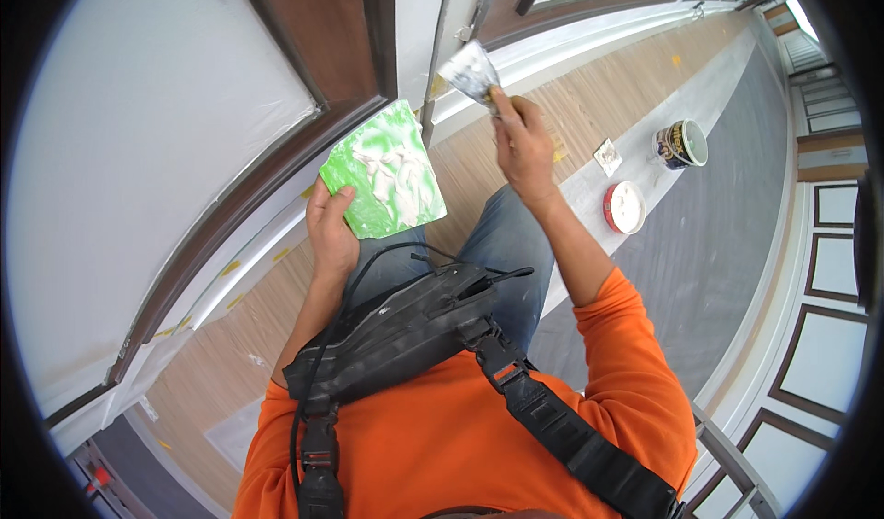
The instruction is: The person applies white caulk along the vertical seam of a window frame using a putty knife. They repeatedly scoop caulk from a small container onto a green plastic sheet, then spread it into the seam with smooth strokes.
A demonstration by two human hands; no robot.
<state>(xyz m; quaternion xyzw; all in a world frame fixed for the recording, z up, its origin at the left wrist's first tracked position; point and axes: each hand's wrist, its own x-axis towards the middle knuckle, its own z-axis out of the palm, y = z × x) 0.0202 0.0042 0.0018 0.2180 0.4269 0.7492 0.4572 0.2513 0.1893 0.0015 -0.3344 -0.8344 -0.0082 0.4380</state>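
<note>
My left hand grips the lower corner of a green square board smeared with white filler paste. My right hand is closed on the handle of a metal putty knife, whose blade carries white paste and points up toward the white wall strip beside the brown door frame. The blade is just to the right of the board and above it.
A black harness pack hangs on my orange-shirted chest. On the floor to the right lie a red lid with white inside, an open tub and a small scrap on a white protective sheet. Wood-pattern flooring runs along the wall.
</note>
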